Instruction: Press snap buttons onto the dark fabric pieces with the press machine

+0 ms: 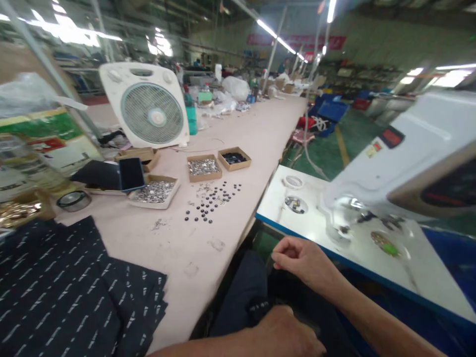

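Nearest the camera, the person's left hand (284,331) is over the dark-clothed lap (240,292), its grip hidden. The right hand (301,259) is curled closed beside the white machine table (268,201); any contents cannot be told. Stacked at the surface's (182,297) near left corner lies dark printed fabric (55,292), no fasteners visible on it; black caps (204,214) lie loose toward the right edge.

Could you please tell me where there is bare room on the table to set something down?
The pale pink tabletop looks largely bare beyond the open brown cardboard box of black pieces, right of the square white fan. Nearer, a faintly marked patch lies between the dark printed fabric and the table's right edge. It's crowded around the scattered round black pieces.
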The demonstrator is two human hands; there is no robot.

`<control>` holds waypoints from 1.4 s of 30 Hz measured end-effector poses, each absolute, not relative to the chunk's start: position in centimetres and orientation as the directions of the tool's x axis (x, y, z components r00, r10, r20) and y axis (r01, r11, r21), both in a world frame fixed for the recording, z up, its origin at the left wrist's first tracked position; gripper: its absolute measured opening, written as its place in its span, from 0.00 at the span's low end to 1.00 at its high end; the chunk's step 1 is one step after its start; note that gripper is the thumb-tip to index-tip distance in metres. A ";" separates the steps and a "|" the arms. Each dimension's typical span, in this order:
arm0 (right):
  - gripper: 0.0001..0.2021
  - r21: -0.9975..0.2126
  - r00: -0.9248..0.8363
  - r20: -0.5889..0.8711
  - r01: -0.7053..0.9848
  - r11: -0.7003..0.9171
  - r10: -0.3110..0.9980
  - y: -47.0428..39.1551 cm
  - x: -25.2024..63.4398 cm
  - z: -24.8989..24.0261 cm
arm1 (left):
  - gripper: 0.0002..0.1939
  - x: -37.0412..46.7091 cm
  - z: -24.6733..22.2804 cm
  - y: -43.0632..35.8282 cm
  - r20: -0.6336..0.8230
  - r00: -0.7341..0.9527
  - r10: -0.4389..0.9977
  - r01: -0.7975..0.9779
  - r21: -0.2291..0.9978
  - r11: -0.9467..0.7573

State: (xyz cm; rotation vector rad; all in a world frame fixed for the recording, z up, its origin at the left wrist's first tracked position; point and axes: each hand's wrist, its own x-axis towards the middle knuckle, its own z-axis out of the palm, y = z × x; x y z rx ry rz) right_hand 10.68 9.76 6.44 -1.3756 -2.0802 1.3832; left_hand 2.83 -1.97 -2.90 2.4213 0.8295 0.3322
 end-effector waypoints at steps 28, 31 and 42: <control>0.09 -0.927 -0.231 -0.172 0.368 -0.078 0.958 -10.4 24.1 2.8 | 0.09 2.2 1.6 -8.9 0.411 0.722 0.556 0.454 0.324 -0.830; 0.09 -0.925 -0.241 -0.163 0.376 -0.062 0.957 -10.5 24.0 2.7 | 0.09 2.2 1.8 -8.9 0.416 0.723 0.552 0.452 0.319 -0.833; 0.15 -0.859 -0.335 -0.025 0.488 0.151 0.942 -10.4 23.7 2.0 | 0.07 2.1 2.0 -8.7 0.425 0.699 0.575 0.482 0.314 -0.818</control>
